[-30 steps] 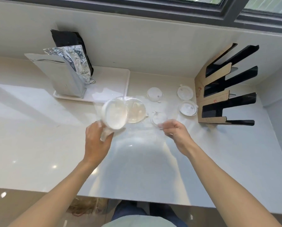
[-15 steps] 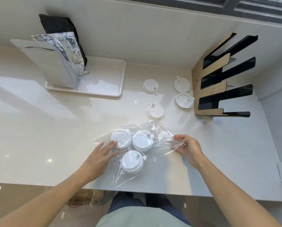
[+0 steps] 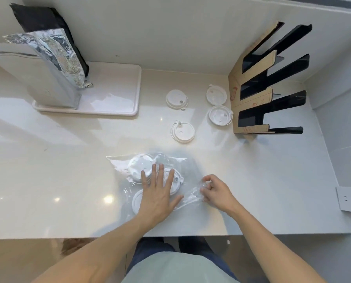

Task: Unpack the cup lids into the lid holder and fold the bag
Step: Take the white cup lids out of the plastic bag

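Note:
A clear plastic bag lies flat on the counter near the front edge, with three white cup lids inside it. My left hand presses flat on the bag and the lids, fingers straight and spread. My right hand pinches the crumpled right end of the bag. Several loose white lids lie farther back on the counter. The black and cardboard lid holder stands at the back right with nothing in its slots.
A white tray at the back left carries a silver foil bag and a black bag behind it. A wall runs along the back and right. A white socket plate sits at the right.
The bag came down from the air onto the counter. My left hand moved from its left edge onto the lids and presses flat; my right hand bunched up the right end.

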